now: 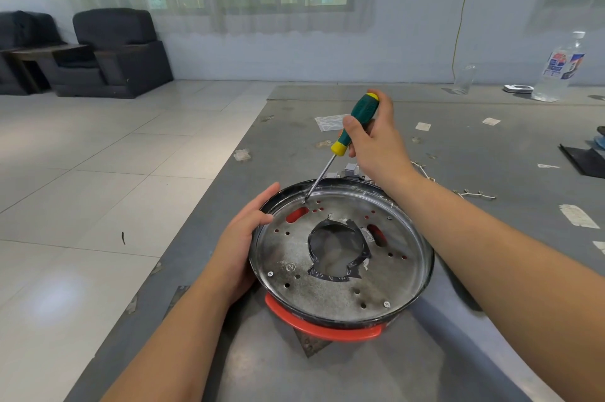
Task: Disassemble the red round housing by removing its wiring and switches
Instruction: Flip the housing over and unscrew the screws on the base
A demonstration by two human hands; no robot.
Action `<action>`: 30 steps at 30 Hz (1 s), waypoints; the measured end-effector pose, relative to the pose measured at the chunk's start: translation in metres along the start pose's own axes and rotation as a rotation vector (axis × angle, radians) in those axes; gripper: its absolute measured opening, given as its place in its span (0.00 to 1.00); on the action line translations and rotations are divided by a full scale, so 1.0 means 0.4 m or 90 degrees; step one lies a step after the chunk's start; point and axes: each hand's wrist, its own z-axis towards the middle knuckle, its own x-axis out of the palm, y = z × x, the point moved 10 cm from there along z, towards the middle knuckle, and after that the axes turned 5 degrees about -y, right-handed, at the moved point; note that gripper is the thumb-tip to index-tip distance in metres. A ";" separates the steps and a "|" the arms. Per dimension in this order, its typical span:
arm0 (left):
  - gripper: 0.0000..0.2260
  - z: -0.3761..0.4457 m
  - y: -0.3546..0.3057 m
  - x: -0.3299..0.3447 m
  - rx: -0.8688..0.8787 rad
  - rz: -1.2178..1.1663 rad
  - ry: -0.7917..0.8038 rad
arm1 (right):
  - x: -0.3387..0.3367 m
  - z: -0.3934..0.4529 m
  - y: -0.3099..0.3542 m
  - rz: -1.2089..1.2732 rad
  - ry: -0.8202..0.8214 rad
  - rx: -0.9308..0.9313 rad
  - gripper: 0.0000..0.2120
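Gripping the housing [340, 270] rim is the left hand [244, 247]; a screwdriver [347, 136] is held by the right hand [376, 139], its tip set on a screw [302, 201] just beyond the left fingertips.

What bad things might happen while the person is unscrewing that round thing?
The screwdriver leans at a slant onto a screw near the far rim, so its tip may slip out and scratch the metal plate. The left hand holds the rim of the round housing close to that tip, so a slip could poke its fingers. The housing also seems tilted on the table and might rock when the right hand pushes.
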 end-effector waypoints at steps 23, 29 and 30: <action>0.27 0.012 0.008 -0.001 0.012 -0.012 0.023 | 0.068 -0.023 0.179 -0.171 0.105 -0.204 0.22; 0.26 0.015 0.008 -0.004 0.013 -0.018 0.024 | 0.151 -0.033 0.301 -0.373 0.214 -0.304 0.18; 0.25 0.017 0.010 -0.006 0.012 -0.016 0.022 | 0.156 -0.033 0.314 -0.420 0.206 -0.318 0.18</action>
